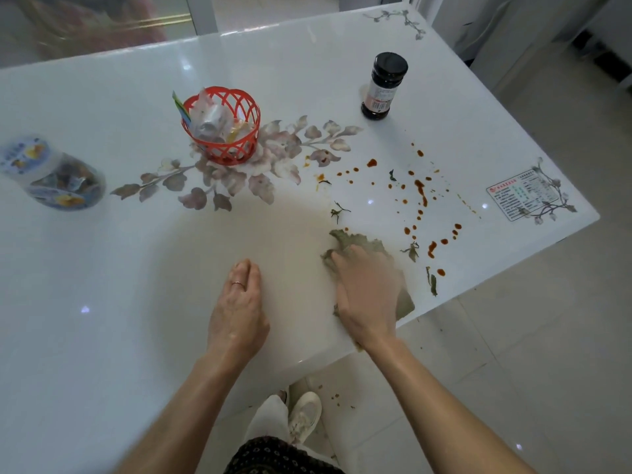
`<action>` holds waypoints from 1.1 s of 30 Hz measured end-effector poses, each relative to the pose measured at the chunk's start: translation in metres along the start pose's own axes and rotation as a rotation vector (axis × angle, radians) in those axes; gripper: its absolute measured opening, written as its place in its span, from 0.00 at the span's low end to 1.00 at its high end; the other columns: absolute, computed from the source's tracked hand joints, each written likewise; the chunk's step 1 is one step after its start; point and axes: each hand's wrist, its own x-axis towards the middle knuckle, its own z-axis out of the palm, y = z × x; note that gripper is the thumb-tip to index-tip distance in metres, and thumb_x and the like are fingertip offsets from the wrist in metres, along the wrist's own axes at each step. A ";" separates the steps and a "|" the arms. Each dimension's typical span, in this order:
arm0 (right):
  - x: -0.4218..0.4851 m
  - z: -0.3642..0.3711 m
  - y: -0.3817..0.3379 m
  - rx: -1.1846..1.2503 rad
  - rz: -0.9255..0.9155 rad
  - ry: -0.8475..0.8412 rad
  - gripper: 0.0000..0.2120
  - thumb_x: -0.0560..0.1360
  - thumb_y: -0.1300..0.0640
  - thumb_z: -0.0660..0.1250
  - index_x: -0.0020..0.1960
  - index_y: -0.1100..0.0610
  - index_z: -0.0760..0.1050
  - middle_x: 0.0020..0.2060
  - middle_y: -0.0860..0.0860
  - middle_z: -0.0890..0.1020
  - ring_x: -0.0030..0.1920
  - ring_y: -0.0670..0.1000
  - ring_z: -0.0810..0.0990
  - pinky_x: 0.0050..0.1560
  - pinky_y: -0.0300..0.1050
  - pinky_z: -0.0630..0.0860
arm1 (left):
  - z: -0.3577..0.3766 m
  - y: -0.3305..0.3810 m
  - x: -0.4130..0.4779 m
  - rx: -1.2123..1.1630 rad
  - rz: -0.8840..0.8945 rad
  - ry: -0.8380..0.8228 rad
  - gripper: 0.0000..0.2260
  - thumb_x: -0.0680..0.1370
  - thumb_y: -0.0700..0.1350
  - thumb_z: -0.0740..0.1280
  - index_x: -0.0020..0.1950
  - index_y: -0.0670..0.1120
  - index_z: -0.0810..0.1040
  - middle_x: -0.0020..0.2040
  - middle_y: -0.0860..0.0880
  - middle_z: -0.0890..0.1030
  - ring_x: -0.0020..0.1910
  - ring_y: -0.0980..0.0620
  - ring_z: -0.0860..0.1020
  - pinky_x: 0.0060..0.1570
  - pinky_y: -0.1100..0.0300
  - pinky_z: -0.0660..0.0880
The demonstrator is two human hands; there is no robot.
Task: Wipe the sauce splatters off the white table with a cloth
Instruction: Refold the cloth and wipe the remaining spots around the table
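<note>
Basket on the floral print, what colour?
The basket is red, an open lattice; seen best in the head view.

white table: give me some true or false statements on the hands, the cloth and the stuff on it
1. The right hand presses the cloth onto the table. True.
2. The left hand holds the dark bottle. False: it rests flat on the table, and the bottle stands upright, apart, toward the far edge.
3. Sauce splatters lie beyond and to the right of the cloth. True.
4. The red basket is tipped on its side. False: it stands upright with packets in it.
</note>
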 end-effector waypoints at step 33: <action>0.085 0.002 -0.046 -0.110 0.148 -0.013 0.24 0.79 0.47 0.59 0.75 0.46 0.67 0.71 0.52 0.69 0.69 0.62 0.64 0.58 0.63 0.70 | -0.022 -0.034 0.028 -0.126 0.093 0.004 0.22 0.73 0.33 0.59 0.66 0.44 0.72 0.67 0.50 0.71 0.63 0.47 0.69 0.60 0.56 0.71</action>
